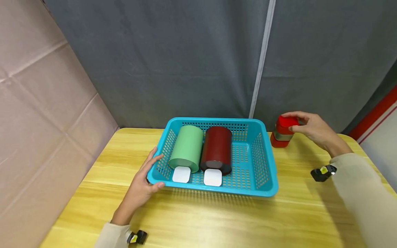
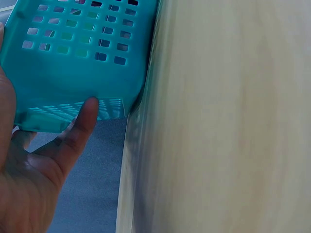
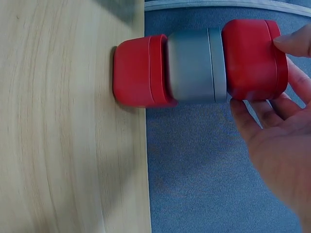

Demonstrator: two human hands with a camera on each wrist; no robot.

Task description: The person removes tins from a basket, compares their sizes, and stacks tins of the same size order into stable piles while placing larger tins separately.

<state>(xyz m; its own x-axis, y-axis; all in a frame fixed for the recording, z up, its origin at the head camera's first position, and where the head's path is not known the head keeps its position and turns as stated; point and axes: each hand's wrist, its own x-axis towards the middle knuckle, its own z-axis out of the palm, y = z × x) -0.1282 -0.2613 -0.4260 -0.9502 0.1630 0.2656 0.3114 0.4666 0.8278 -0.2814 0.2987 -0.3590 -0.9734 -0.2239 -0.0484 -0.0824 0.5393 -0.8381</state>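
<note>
A blue plastic basket (image 1: 217,120) with slotted walls sits on the table. My left hand (image 1: 139,187) grips its front left corner, thumb at the front rim and fingers along the left side. Inside lie a light green cylinder (image 1: 187,146) and a dark red cylinder (image 1: 217,146), side by side. Two white rounded squares (image 1: 213,177) are at their near ends. To the basket's right, three small rounded boxes stand stacked: a red one (image 3: 136,73) below, a grey one (image 3: 194,65) between, another red one (image 3: 250,60) on top. My right hand (image 1: 314,130) holds the top red box between thumb and fingers.
The wooden table (image 1: 201,220) ends at a grey curtain (image 1: 155,69) close behind the basket and the stack. A pale cloth wall (image 1: 46,120) runs along the left. At the far right stands a red and white panel (image 1: 381,137).
</note>
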